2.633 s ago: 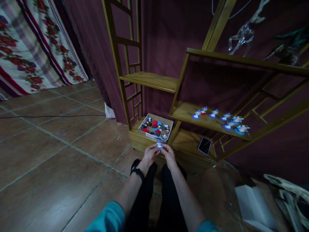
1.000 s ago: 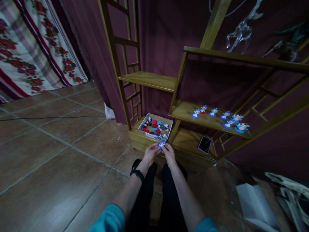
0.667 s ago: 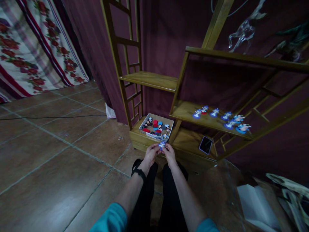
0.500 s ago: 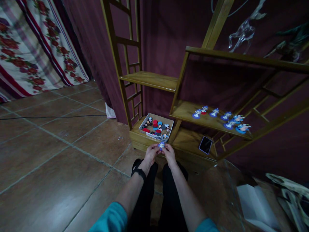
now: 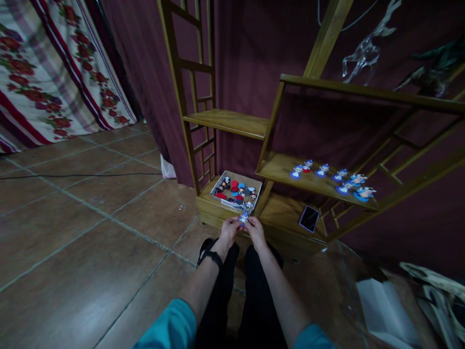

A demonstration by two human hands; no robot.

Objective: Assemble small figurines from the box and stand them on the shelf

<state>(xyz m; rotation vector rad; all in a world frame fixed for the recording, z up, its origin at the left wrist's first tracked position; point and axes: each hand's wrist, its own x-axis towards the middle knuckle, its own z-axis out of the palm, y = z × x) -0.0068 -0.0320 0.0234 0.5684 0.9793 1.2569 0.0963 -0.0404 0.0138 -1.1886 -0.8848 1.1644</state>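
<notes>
A small white and purple figurine [image 5: 243, 218] is held upright between both hands, just in front of a cardboard box. My left hand [image 5: 230, 230] pinches it from the left, and my right hand [image 5: 255, 230] pinches it from the right. The fingertips partly hide its base. The open box [image 5: 225, 203] on the low shelf contains several figurines and red, blue and dark round bases. On the shelf to the upper right stand several similar figurines [image 5: 322, 170], mostly on purple or blue bases, one on a red base.
The wooden shelf unit [image 5: 227, 121] rises in front of me. A phone [image 5: 309, 218] lies on its lower right board. A clear horse figure [image 5: 363, 53] stands on the upper shelf. At right, a white box [image 5: 387, 310] rests on the tiled floor. A dark cable [image 5: 80, 175] crosses the floor at left.
The view has shifted very slightly. Both hands keep hold of the figurine in nearly the same place, and the shelf figurines stay put.
</notes>
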